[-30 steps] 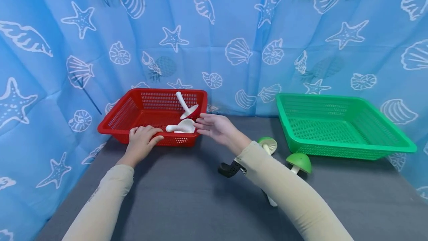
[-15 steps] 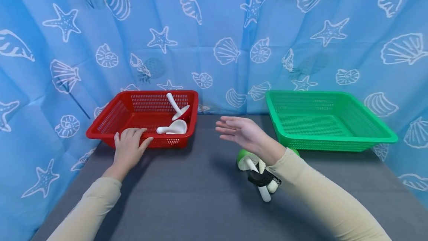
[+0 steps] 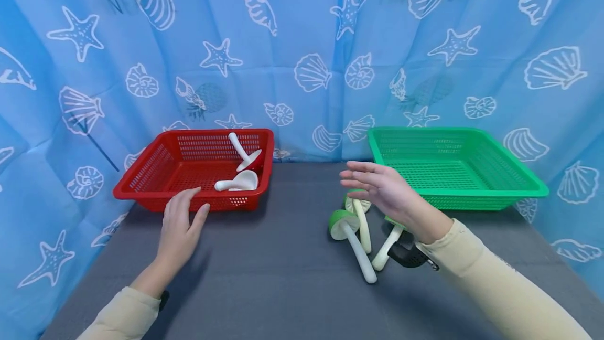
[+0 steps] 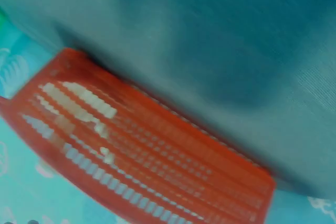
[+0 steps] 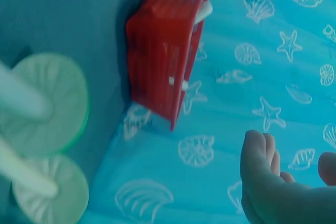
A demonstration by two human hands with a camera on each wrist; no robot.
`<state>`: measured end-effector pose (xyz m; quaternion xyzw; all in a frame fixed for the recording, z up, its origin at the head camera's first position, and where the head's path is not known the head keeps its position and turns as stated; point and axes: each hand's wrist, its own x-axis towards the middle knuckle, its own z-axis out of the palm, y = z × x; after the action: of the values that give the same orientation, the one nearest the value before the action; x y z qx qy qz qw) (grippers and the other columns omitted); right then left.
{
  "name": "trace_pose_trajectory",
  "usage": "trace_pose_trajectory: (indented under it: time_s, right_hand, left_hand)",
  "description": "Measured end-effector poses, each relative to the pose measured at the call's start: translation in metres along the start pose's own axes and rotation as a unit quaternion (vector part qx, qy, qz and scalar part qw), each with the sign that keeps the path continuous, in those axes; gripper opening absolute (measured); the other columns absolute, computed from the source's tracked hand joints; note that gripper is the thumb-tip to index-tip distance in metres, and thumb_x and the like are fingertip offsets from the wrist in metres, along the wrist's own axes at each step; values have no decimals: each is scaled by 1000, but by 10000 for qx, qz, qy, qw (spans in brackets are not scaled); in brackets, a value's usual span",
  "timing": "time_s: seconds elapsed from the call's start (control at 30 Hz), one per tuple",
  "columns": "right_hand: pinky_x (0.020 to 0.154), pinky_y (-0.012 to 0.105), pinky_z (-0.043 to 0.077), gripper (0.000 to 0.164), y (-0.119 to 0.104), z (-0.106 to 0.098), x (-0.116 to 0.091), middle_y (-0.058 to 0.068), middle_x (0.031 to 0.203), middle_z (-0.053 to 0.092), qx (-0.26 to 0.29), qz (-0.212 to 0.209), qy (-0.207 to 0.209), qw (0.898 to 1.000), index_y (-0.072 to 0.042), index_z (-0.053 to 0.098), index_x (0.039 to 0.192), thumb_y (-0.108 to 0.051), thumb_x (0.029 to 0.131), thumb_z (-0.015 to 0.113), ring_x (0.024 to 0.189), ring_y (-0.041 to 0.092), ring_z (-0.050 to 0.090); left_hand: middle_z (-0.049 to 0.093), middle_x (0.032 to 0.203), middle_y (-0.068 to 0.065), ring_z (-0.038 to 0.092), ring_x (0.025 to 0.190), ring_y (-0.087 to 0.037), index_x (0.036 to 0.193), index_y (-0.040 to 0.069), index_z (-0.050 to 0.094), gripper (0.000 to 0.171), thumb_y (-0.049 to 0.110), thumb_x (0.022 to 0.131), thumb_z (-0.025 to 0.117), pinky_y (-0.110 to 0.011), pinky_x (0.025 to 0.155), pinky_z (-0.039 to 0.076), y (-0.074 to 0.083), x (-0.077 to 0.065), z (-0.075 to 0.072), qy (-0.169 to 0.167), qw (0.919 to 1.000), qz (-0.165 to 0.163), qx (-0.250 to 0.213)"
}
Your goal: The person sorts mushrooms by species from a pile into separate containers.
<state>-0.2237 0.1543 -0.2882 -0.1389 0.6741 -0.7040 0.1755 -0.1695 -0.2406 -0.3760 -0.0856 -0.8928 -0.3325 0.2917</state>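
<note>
My left hand [image 3: 179,227] is just in front of the red basket [image 3: 189,201], fingers relaxed near its front rim; whether they touch it I cannot tell. Two toy mushrooms lie in that basket's right end: one with a red cap [image 3: 255,160] and white stem, another showing a white underside [image 3: 246,179]. My right hand [image 3: 384,188] hovers with fingers extended and nothing in them, over toy mushrooms with green caps [image 3: 343,224] and pale stems [image 3: 388,248]. It partly hides two of these. The right wrist view shows two pale cap undersides [image 5: 47,103] close up.
A green basket [image 3: 476,193] stands at the back right, behind my right hand. Grey cloth [image 3: 264,277] covers the table between the baskets. A blue curtain [image 3: 283,67] with white shell prints hangs right behind them.
My right hand has moved right, away from the red basket to above the green-capped mushrooms. My left hand has drawn back slightly from the red basket's rim. The view has shifted.
</note>
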Motion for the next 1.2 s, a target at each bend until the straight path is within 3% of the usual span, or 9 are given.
trace_pose_trajectory:
  time_s: [0.3, 0.37, 0.47, 0.57, 0.87, 1.1, 1.2]
  right_hand:
    - [92, 32, 50, 58, -2, -30, -24, 0, 121, 59, -304, -5, 270, 9992, 7, 22, 150, -16, 103, 48, 107, 8, 61]
    - [91, 32, 50, 58, -3, -36, -27, 0, 121, 59, -355, -20, 320, 9989, 7, 21, 150, -16, 103, 48, 107, 8, 61]
    - [90, 33, 51, 59, -3, -43, -33, -1, 119, 60, -444, -50, 382, 9983, 7, 22, 150, -16, 103, 49, 107, 9, 61]
    - [88, 32, 52, 58, -2, -50, -38, -5, 116, 60, -591, -93, 413, 9974, 7, 23, 149, -17, 103, 49, 107, 10, 61]
    - [86, 29, 52, 59, 1, -72, -56, -7, 121, 57, -1381, -252, 675, 9878, 5, 25, 150, -22, 103, 49, 106, 3, 59]
    - [86, 26, 52, 60, 4, -86, -68, -15, 118, 57, -2254, -358, 997, 9685, 2, 26, 151, -26, 103, 50, 104, -4, 58]
    - [84, 21, 50, 59, 5, -91, -73, -9, 124, 57, -2700, -399, 1099, 9557, 1, 26, 151, -27, 104, 49, 104, -8, 55]
  left_hand:
    - [43, 136, -22, 39, 126, -34, 134, -4, 47, 43, 6, 94, 59, -59, 100, 34, 28, -10, 11, -130, 9957, 113, -906]
    - [44, 136, -21, 40, 125, -32, 134, -4, 47, 41, 5, 95, 57, -44, 104, 34, 34, -11, 14, -201, 9936, 97, -1104]
    - [45, 135, -19, 42, 122, -29, 134, -5, 47, 39, 7, 98, 55, -21, 98, 33, 41, -12, 19, -325, 9888, -45, -1456]
    - [46, 132, -19, 44, 117, -27, 133, -7, 46, 38, 7, 99, 53, -10, 91, 33, 48, -12, 25, -379, 9827, -241, -1795]
    - [50, 132, -17, 48, 116, -26, 132, -4, 48, 35, 11, 101, 51, -11, 90, 39, 67, -18, 42, -776, 9663, -762, -2335]
    - [53, 131, -15, 51, 119, -28, 132, -2, 49, 34, 15, 102, 50, -30, 96, 45, 79, -18, 54, -1058, 9575, -971, -2502]
    - [51, 133, -14, 51, 120, -28, 134, 0, 48, 36, 18, 102, 50, -37, 98, 45, 84, -17, 59, -1295, 9482, -1237, -2622]
